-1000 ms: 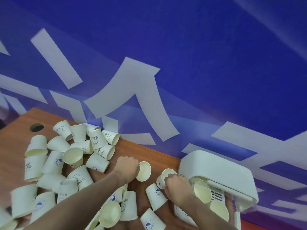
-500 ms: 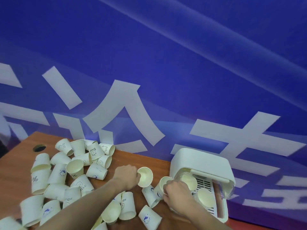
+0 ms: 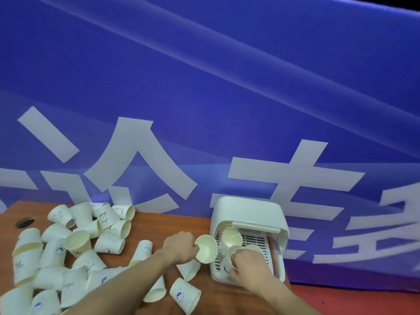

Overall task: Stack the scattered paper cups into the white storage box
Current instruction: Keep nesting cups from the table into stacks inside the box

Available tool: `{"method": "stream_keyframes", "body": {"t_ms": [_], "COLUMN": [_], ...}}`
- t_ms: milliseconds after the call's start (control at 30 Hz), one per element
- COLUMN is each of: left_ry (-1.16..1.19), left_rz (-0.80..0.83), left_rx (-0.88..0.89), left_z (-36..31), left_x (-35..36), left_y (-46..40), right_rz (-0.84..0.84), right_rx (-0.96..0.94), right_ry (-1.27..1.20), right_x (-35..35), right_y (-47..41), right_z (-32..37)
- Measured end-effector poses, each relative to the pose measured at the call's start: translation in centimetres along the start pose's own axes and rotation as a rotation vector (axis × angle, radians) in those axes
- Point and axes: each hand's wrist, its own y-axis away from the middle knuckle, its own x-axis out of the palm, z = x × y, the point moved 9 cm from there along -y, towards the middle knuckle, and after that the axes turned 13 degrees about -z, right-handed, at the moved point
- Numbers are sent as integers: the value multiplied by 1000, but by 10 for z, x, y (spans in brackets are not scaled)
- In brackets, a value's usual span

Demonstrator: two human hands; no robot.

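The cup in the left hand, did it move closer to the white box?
Yes. The cup in the left hand moved right, now nearly touching the white box.

A dense heap of paper cups (image 3: 75, 253) covers the left part of the desk (image 3: 159, 226), blocking any low pass there. A strip of bare wood runs along the desk's far edge between the heap and the white storage box (image 3: 247, 212), open for reaching. The box mouth is crowded: the left hand (image 3: 180, 247) holds a cup (image 3: 205, 248) just beside it, and the right hand (image 3: 251, 266) sits at the opening. Loose cups lie between the forearms. The blue banner (image 3: 227, 87) walls off the back.
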Motion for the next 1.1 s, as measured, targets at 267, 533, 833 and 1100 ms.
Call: {"method": "stream_keyframes", "body": {"t_ms": [267, 533, 833, 1100], "left_ry": [54, 66, 113, 68], "left_rz": [63, 110, 8, 13], "left_rx": [50, 122, 120, 91], "left_z": [-57, -106, -139, -158], "left_x": [13, 30, 43, 62], "left_y": [-11, -17, -26, -34], "right_rz": [35, 0, -18, 10], "right_rx": [113, 182, 256, 292], "right_ry": [-62, -117, -183, -200], "right_x": [15, 19, 25, 38], "right_y": [28, 42, 56, 62], "right_z": [-61, -103, -143, -179]}}
